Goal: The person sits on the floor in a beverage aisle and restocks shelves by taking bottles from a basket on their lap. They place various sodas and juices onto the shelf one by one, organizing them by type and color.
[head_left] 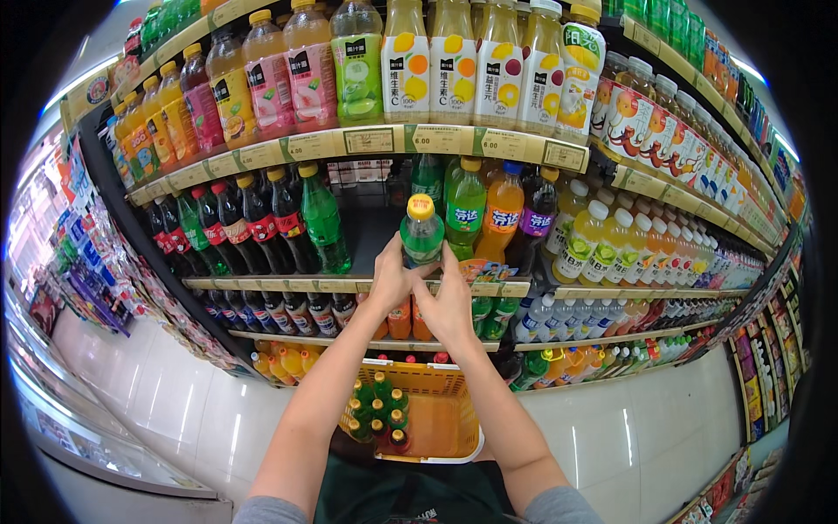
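Note:
Both my hands are wrapped round a green plastic soda bottle with a yellow cap, held upright at the middle shelf. My left hand closes on its left side, and my right hand on its right. Behind the bottle, a dark stretch of shelf shows between a green soda bottle on the left and a bright green soda bottle on the right. The lower part of the held bottle is partly hidden by my fingers. Whether its base touches the shelf, I cannot tell.
Below my arms stands a yellow basket with several small capped bottles at its left side. A price rail runs along the juice shelf above. Cola bottles line the left, pale yellow drinks the right. Tiled floor lies around.

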Available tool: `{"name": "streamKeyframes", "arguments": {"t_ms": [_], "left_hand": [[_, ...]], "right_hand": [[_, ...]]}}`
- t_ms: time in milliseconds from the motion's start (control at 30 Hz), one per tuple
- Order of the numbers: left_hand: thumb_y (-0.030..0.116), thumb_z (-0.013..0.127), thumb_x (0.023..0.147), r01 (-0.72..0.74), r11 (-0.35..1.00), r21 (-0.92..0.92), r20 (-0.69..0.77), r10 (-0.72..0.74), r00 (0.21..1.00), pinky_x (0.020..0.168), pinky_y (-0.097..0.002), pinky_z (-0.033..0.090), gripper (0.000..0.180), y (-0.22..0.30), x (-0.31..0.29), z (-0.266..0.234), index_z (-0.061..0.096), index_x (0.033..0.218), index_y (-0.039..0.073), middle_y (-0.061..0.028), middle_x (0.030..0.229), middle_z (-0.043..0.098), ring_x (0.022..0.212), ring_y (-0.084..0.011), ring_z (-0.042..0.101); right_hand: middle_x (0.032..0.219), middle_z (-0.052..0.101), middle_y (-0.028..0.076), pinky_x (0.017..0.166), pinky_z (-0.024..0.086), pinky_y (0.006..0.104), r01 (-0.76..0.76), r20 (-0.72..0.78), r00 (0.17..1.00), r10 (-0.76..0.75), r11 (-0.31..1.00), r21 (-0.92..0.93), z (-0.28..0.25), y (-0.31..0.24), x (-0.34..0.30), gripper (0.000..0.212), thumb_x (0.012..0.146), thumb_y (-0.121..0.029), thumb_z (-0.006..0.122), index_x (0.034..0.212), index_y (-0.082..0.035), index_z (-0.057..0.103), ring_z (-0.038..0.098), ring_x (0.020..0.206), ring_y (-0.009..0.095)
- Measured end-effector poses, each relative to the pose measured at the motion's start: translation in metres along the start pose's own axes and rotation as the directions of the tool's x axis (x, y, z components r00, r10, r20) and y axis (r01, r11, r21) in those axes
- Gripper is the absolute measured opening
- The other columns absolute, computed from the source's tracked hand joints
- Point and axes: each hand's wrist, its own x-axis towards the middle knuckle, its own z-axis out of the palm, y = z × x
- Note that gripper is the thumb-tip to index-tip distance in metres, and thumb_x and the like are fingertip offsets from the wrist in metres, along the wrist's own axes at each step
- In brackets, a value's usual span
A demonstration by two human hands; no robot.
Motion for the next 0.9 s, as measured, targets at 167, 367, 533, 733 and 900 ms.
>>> {"name": "streamKeyframes", "arguments": {"t_ms": [167,367,533,733,900], "left_hand": [[0.02,0.08,0.072,0.112,0.99,0.08,-0.001,-0.112,0.994,0.084,-0.0419,0.051,0.061,-0.015,0.022,0.006,0.05,0.12,-0.004,-0.0232,0.105,0.066,0.1,-0.0366,0.065],[0.028,0.08,0.071,0.122,0.972,0.2,-0.012,-0.122,0.992,0.079,-0.0391,0.052,0.066,-0.037,0.045,0.014,0.051,0.122,-0.004,-0.0205,0.103,0.068,0.095,-0.0328,0.067],[0.026,0.079,0.071,0.118,0.97,0.212,-0.014,-0.118,0.993,0.083,-0.0404,0.052,0.069,-0.051,0.055,0.017,0.049,0.127,-0.002,-0.0224,0.103,0.068,0.098,-0.0355,0.066],[0.025,0.078,0.07,0.094,0.98,0.177,0.012,-0.098,0.995,0.085,-0.0433,0.052,0.075,-0.064,0.066,0.023,0.045,0.133,0.0,-0.0255,0.103,0.067,0.098,-0.0404,0.064],[0.024,0.078,0.07,0.111,0.978,0.178,0.001,-0.113,0.994,0.085,-0.0443,0.052,0.075,-0.068,0.073,0.027,0.044,0.134,0.002,-0.0255,0.102,0.067,0.098,-0.0412,0.064]], "right_hand": [[0.135,0.047,0.031,0.105,0.04,0.0412,-0.026,0.01,1.0,0.027,0.998,-0.062,0.012,0.022,-0.001,0.068,0.086,-0.014,0.063,0.142,0.008,0.03,0.048,0.127,0.038],[0.135,0.045,0.033,0.104,0.04,0.0428,-0.076,0.041,0.996,0.08,0.993,-0.094,0.027,0.034,0.018,0.066,0.086,-0.012,0.059,0.141,0.009,0.03,0.047,0.125,0.043],[0.133,0.045,0.035,0.103,0.04,0.0446,-0.069,0.03,0.997,0.072,0.992,-0.102,0.036,0.041,0.032,0.065,0.086,-0.011,0.057,0.14,0.011,0.029,0.047,0.123,0.046],[0.135,0.042,0.036,0.104,0.039,0.0453,-0.094,0.036,0.995,0.098,0.989,-0.112,0.043,0.056,0.044,0.067,0.084,-0.007,0.057,0.14,0.014,0.026,0.047,0.123,0.047],[0.131,0.045,0.037,0.099,0.043,0.0458,-0.105,0.009,0.994,0.106,0.989,-0.107,0.05,0.067,0.052,0.067,0.083,-0.007,0.054,0.14,0.012,0.025,0.052,0.116,0.046]]}}
